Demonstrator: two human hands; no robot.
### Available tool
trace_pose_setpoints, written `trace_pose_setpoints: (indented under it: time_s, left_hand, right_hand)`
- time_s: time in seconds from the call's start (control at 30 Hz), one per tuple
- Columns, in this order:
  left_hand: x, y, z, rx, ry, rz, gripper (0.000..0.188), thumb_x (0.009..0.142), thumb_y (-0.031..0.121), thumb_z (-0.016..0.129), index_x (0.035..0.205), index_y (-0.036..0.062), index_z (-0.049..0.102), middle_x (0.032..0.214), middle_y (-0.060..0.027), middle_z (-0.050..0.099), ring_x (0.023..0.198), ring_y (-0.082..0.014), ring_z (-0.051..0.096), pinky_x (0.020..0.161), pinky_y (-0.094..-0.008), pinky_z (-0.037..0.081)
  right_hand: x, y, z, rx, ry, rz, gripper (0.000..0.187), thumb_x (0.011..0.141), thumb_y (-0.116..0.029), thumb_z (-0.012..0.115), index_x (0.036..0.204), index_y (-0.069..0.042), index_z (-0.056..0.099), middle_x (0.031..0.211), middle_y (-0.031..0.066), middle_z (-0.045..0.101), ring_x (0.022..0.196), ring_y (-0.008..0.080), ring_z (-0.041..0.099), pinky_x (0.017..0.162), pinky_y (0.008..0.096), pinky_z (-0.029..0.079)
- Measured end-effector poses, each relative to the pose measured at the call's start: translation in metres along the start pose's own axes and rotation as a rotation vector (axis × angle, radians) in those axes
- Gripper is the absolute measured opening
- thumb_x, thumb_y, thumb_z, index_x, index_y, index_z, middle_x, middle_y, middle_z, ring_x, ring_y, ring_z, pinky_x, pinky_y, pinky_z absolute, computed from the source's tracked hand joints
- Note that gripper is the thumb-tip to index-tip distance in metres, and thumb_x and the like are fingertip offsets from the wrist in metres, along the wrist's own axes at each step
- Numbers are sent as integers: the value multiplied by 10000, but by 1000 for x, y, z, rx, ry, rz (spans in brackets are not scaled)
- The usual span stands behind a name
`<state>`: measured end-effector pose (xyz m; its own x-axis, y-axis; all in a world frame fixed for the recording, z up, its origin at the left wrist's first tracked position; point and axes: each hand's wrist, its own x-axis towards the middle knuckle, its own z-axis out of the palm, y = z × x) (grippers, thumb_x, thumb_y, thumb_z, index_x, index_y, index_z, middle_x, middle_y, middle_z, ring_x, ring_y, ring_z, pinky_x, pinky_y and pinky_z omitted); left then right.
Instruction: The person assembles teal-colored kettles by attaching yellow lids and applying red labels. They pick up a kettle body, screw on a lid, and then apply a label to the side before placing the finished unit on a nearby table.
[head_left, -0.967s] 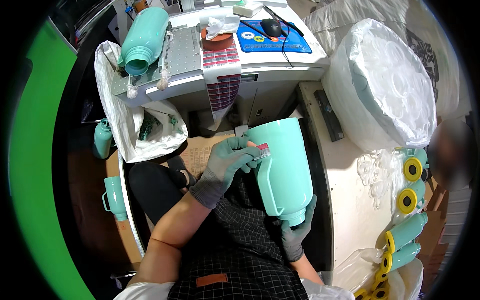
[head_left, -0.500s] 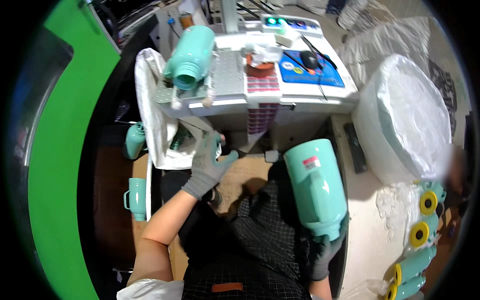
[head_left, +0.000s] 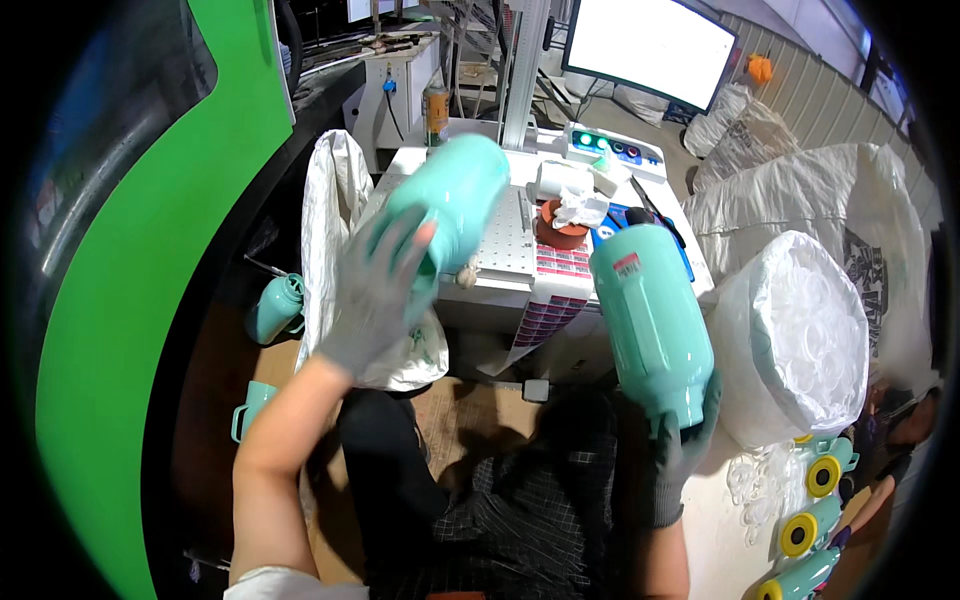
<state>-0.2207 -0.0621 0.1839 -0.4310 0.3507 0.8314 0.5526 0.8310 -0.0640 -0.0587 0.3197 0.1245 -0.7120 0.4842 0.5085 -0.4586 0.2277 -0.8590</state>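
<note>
My left hand (head_left: 368,300), in a grey glove, is wrapped over the near, handle end of a mint-green jug-style flask body (head_left: 460,190). Hand and flask are motion-blurred above the perforated metal plate (head_left: 510,225), and the flask lies tilted with its base up and to the right. On the right, a second mint-green flask body (head_left: 655,310) with a small pink label is gripped at its narrow neck by my gloved right hand (head_left: 684,450). Its wide base points up and away, over the bench's right front. Part of my right hand's fingers is hidden behind the neck.
A label strip (head_left: 555,295) hangs off the bench front, below a brown tape roll (head_left: 562,228). At right stands a white sack (head_left: 745,340) of clear plastic parts. Several flasks with yellow rings (head_left: 800,535) lie lower right. A white bag (head_left: 335,190) hangs left, beside the green machine panel (head_left: 120,330).
My left hand has gone from the white bag's opening up to the flask on the plate and taken hold of it. The right hand keeps its flask. The view has tilted up, showing a monitor.
</note>
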Motion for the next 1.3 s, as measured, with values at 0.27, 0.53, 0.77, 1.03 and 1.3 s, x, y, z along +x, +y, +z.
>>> trace_pose_setpoints:
  time_s: [0.27, 0.53, 0.77, 1.03, 1.3]
  left_hand:
    - [-110, 110, -112, -989, 14, -406, 843, 729, 254, 941, 1394, 21, 479, 1198, -152, 683, 1077, -273, 701, 924, -435, 582]
    - [-171, 126, -103, -1031, -281, -835, 763, 755, 323, 940, 1332, -20, 577, 1191, -172, 691, 1063, -293, 707, 930, -406, 572]
    - [-167, 121, -104, -1084, -259, -784, 725, 771, 308, 926, 1335, 1, 587, 1203, -179, 670, 1046, -324, 694, 922, -421, 563]
    - [-162, 123, -96, -1083, -332, -736, 720, 764, 278, 931, 1336, 21, 576, 1187, -170, 654, 1078, -337, 665, 941, -433, 539]
    - [-137, 141, -98, -1313, -397, -964, 738, 794, 353, 902, 1348, 29, 537, 1253, -97, 603, 1101, -222, 620, 965, -384, 523]
  right_hand:
    - [68, 25, 205, -436, -391, -449, 969, 788, -363, 883, 1609, -163, 408, 1614, 251, 414, 1194, 361, 689, 916, 433, 594]
    - [80, 44, 360, -895, -497, -421, 863, 872, -535, 763, 1620, -368, 365, 1689, 236, 277, 941, 390, 761, 761, 463, 625]
    - [81, 33, 377, -1011, -604, -336, 946, 856, -619, 751, 1646, -373, 293, 1695, 259, 229, 1022, 409, 750, 814, 469, 626]
    - [37, 21, 304, -659, -423, -544, 964, 845, -465, 805, 1615, -126, 335, 1590, 343, 339, 1129, 462, 681, 855, 494, 594]
    - [-70, 37, 77, -630, -510, -312, 823, 888, -393, 769, 1546, -30, 434, 1536, 286, 452, 1342, 443, 534, 1064, 504, 480]
